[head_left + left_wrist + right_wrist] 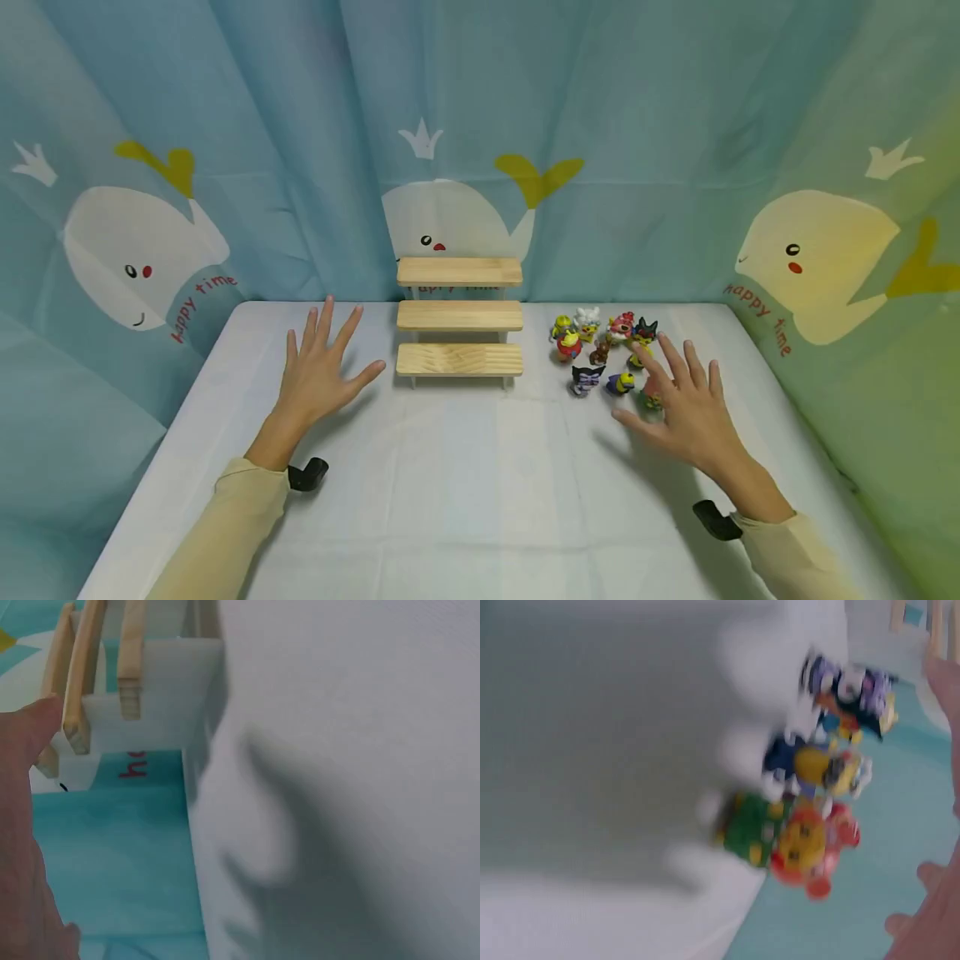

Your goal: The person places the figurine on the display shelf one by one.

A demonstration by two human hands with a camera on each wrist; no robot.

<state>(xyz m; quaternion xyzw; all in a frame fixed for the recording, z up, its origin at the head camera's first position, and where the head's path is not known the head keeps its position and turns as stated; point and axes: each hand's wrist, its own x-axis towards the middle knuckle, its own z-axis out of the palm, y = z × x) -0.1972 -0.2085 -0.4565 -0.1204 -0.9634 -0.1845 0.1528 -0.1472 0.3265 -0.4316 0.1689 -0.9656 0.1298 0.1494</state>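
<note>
Left hand (315, 380) is hovering splayed, empty, beside wooden shelf (460, 316) | right hand (692, 421) is hovering splayed, empty, near toy figures (599, 352)

You wear cream sleeves (225, 529) and black wrist cameras (307, 475). Your stepped shelf (459, 315) is pale, grained wood; the tabletop (450, 492) is white. You have a black-and-purple figure (586, 380), a yellow-and-blue figure (620, 384), a brown figure (599, 352) and a yellow-patched green figure (751, 827) — its yellow face (802, 841) ringed in pink. Around you, the blue-green curtain (637, 92) repeats white whales (108, 250) — mustard tails (534, 187), white crowns (423, 147), red lettering (200, 300).
</note>
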